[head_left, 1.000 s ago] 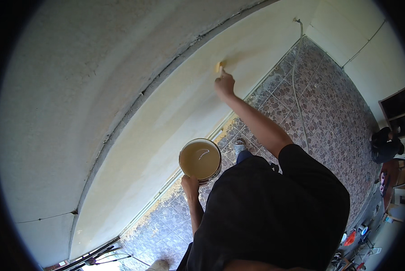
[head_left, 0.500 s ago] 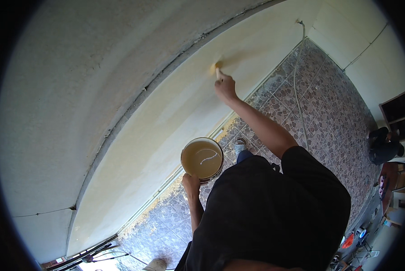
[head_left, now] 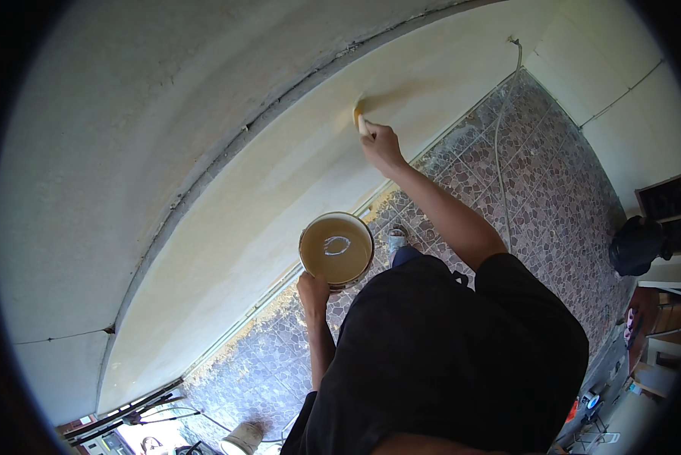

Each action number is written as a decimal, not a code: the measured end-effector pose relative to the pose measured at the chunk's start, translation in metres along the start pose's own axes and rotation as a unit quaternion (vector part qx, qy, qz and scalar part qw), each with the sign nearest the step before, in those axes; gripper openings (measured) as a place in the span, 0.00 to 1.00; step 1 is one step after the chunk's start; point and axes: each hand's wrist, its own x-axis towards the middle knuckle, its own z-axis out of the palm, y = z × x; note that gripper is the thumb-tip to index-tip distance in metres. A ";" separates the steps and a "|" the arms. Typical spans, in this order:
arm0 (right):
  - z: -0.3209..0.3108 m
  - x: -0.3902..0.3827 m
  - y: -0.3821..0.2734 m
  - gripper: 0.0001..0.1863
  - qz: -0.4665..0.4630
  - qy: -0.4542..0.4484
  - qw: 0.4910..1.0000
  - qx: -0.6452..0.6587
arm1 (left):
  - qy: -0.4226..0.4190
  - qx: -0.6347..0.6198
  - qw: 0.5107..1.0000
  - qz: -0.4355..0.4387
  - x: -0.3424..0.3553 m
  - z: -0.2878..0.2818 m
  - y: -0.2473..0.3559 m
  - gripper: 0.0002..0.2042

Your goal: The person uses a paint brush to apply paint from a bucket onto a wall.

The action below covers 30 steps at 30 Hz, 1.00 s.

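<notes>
My right hand (head_left: 383, 148) is closed around the pale handle of a paintbrush (head_left: 360, 120). The brush's yellowish bristles press on the cream wall (head_left: 295, 159), and a darker streak or shadow runs off to their right. Lower down, my left hand (head_left: 314, 294) grips the near rim of a round bucket (head_left: 336, 279). Light tan liquid (head_left: 346, 262) fills part of it, with a bright reflection on its surface. The bucket is held out in front of my body, close to the wall.
Patterned stone-look tiles (head_left: 537, 152) cover the floor, with yellowish spatter along the wall's foot. A hose (head_left: 500, 159) runs from the wall across the floor. A person in dark clothes (head_left: 636, 246) is at the far right. Another bucket (head_left: 242, 438) stands at the lower left.
The brush has shifted slightly left and down on the wall. The bucket has risen a little in view and its reflection changed shape. The person at right has changed posture.
</notes>
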 end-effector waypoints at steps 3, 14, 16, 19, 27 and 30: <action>-0.039 -0.033 -0.001 0.19 0.101 -0.272 0.956 0.045 | -0.009 0.036 0.998 0.047 0.000 -0.008 0.014 0.19; -0.074 -0.084 -0.091 0.08 -0.208 -0.513 0.769 -0.320 | -0.027 0.055 0.994 0.095 -0.005 -0.035 0.063 0.15; -0.048 -0.103 -0.075 0.05 -0.307 -0.507 0.707 -0.386 | -0.030 0.051 0.994 0.090 -0.015 -0.041 0.078 0.15; -0.011 -0.132 -0.056 0.03 -0.391 -0.489 0.663 -0.410 | -0.017 0.057 0.993 0.098 -0.018 -0.039 0.076 0.14; 0.028 -0.149 -0.020 0.06 -0.398 -0.496 0.654 -0.409 | 0.040 0.083 0.988 0.124 -0.011 -0.023 0.055 0.10; 0.033 -0.149 -0.015 0.06 -0.387 -0.506 0.642 -0.427 | 0.039 0.080 0.990 0.108 -0.013 -0.022 0.055 0.11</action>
